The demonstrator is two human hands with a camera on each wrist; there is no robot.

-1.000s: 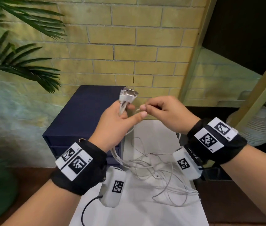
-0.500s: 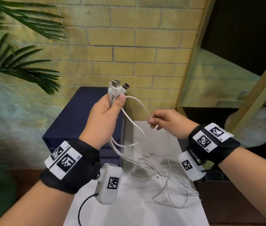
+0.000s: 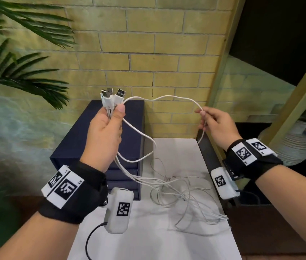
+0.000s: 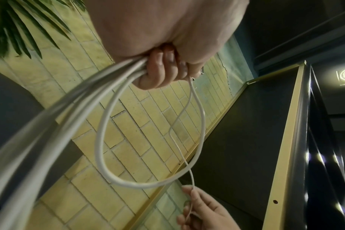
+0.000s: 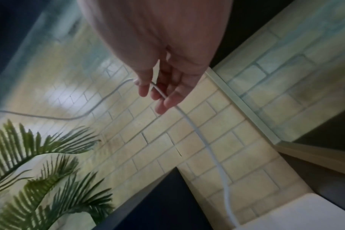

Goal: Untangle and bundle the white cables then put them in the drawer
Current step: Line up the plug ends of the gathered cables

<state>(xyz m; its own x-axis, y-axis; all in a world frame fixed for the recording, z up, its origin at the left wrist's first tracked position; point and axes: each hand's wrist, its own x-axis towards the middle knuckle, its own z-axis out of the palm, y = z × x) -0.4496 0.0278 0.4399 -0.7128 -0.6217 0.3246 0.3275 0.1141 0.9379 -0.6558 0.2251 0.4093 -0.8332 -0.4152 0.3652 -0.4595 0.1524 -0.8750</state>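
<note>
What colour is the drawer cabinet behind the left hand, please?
Dark navy blue drawer cabinet, clearest in the head view.

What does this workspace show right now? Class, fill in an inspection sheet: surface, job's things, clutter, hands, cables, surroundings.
Surface: white table, by a brick wall.
Job's things: white cables tangled on the table; plugs gathered upright in the left hand; navy drawer unit, drawers closed.
Clutter: nothing seen.
Hands: left hand grips the cables below the plugs; right hand holds one strand in loosely curled fingers.
Cables: the strand arcs between the hands; the rest hang to the tangle; a black lead runs from the left wrist camera.
Surroundings: palm fronds, dark shelving.
</note>
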